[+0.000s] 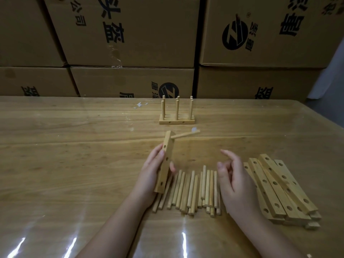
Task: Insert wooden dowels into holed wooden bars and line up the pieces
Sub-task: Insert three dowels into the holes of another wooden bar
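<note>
Left hand [151, 172] grips a holed bar [165, 162] with one dowel [185, 134] stuck in, I think. Right hand [235, 180] hovers loose-fingered, empty, over the loose dowels [193, 190].

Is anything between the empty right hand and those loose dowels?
Nothing visible. The right hand is beside the loose dowels, which lie uncovered; the stacked bars lie to its right, and the left hand holds a holed bar at the pile's left edge.

Dowels [193, 190]: pale tan, plain. Bars [279, 189]: honey-yellow wood with dark round holes. Worktop [74, 155]: light brown with streaked grain and white glare stripes. Cardboard boxes [130, 30]: brown, printed with black characters and a round black logo [235, 36].
</note>
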